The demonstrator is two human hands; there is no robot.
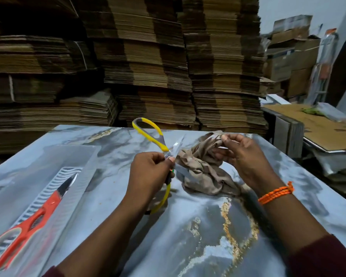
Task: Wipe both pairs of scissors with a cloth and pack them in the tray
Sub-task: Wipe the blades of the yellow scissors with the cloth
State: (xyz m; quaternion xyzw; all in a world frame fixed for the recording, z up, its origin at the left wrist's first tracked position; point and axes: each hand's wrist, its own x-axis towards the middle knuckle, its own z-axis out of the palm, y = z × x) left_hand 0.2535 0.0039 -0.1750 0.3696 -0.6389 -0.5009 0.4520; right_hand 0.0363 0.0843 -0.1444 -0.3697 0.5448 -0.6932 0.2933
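Left hand [151, 170] grips yellow scissors [148, 129] (open); right hand [242, 154] pinches cloth [202, 168].

There were two pairs of scissors: one yellow pair [164, 147] and one orange pair [46, 204]. There was one cloth [202, 174], one tray [78, 154], one table [208, 226] and one orange wristband [276, 193]. Two hands showed, the left hand [150, 170] and the right hand [244, 156]. The cardboard stacks [148, 66] were too many to count.

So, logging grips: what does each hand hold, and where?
Left hand grips the yellow scissors near the pivot; right hand pinches the cloth at its top fold.
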